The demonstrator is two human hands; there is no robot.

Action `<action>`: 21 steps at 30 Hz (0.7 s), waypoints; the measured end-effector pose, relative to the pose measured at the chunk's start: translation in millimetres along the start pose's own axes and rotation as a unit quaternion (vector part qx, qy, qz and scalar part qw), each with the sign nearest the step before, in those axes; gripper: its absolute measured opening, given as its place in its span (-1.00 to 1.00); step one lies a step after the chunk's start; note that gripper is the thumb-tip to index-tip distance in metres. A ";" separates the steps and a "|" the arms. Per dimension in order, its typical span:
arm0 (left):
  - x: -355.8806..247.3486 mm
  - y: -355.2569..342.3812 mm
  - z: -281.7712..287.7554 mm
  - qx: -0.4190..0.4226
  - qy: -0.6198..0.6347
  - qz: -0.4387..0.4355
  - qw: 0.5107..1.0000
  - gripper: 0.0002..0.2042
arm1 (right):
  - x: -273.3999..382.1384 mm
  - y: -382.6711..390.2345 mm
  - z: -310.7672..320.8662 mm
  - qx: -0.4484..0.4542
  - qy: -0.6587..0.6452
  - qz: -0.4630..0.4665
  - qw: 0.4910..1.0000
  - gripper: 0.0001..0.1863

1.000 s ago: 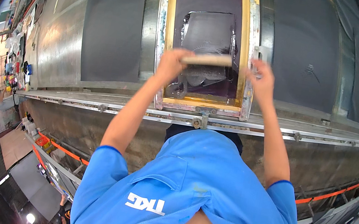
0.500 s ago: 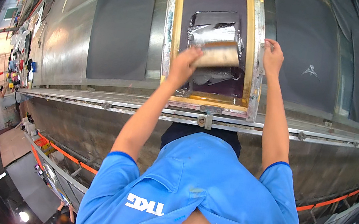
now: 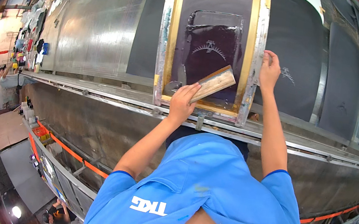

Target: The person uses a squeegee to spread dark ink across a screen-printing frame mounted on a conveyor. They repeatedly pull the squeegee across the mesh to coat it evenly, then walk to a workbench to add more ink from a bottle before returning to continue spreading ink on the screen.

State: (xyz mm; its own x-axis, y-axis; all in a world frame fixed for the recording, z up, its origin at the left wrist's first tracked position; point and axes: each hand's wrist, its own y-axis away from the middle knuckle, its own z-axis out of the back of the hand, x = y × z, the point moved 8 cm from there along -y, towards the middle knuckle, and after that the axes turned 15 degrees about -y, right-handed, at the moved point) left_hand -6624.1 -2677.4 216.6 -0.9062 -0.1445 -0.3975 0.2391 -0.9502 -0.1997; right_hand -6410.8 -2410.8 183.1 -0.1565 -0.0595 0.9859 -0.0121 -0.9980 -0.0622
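Observation:
In my left hand [image 3: 183,102] is a squeegee [image 3: 215,86] with a pale wooden handle, tilted up to the right over the near end of a screen-printing frame [image 3: 165,40]. My fingers wrap its left end; whether its blade touches the mesh I cannot tell. Glossy dark ink [image 3: 203,76] lies on the purple mesh, around a pale arched crest design [image 3: 210,48]. My right hand [image 3: 269,72] is closed at the frame's right side rail, thumb and fingers pinched on its edge. Yellow tape lines the inside of the frame.
Dark sheets [image 3: 148,28] lie along the long metal table. One right of the frame bears a pale crest print [image 3: 288,76]. A metal rail [image 3: 227,135] runs along the near edge. Another person [image 3: 59,217] is at lower left, beyond an orange bar [image 3: 75,156].
The frame has shifted left relative to the sheets, and a crest print now shows just right of it. My left hand has brought the squeegee toward the near end.

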 end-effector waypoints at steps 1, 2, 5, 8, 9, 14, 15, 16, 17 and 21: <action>14.0 0.5 5.5 0.011 -0.023 -0.038 0.999 -0.39 | -0.2 11.9 -22.0 0.004 0.000 -0.009 1.000 -0.75; 23.1 -0.2 8.7 0.025 -0.043 -0.077 0.996 -0.39 | -2.4 19.8 -34.7 0.000 -0.001 0.020 1.000 -0.74; 58.4 9.9 18.7 0.091 -0.046 -0.143 0.984 -0.40 | 1.6 27.9 -75.2 0.000 -0.009 0.008 1.000 -0.75; 103.0 23.5 41.3 0.160 -0.012 -0.147 0.976 -0.33 | 3.1 42.5 -97.2 -0.007 0.024 0.010 1.000 -0.76; 121.8 18.7 53.0 0.154 -0.001 -0.121 0.981 -0.37 | 4.5 44.3 -104.3 -0.014 0.024 0.038 0.999 -0.76; 201.2 4.4 99.5 0.151 0.079 0.120 0.978 -0.64 | 4.7 50.8 -125.3 -0.002 0.035 -0.002 0.999 -0.76; 226.5 7.4 94.1 0.246 0.113 0.279 0.921 -0.69 | 1.5 52.5 -126.7 0.001 0.048 -0.015 0.999 -0.75; 239.1 2.5 99.3 0.207 0.097 0.228 0.947 -0.68 | 3.1 54.9 -129.8 0.000 0.047 -0.011 0.999 -0.75; 247.9 -8.0 103.1 0.167 0.084 0.170 0.968 -0.67 | 3.0 53.2 -131.3 -0.005 0.048 -0.004 0.999 -0.75; 270.8 -20.1 66.5 0.322 0.083 0.141 0.932 -0.61 | -12.4 50.2 -138.2 -0.004 0.050 -0.011 0.999 -0.75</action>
State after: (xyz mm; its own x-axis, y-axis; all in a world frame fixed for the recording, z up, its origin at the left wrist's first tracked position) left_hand -6897.5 -2715.7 172.5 -0.7593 -0.4201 -0.4969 0.1522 -0.8572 0.4921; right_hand -6546.0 -2457.2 146.3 -0.2546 -0.0346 0.9664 -0.0254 -0.9988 -0.0425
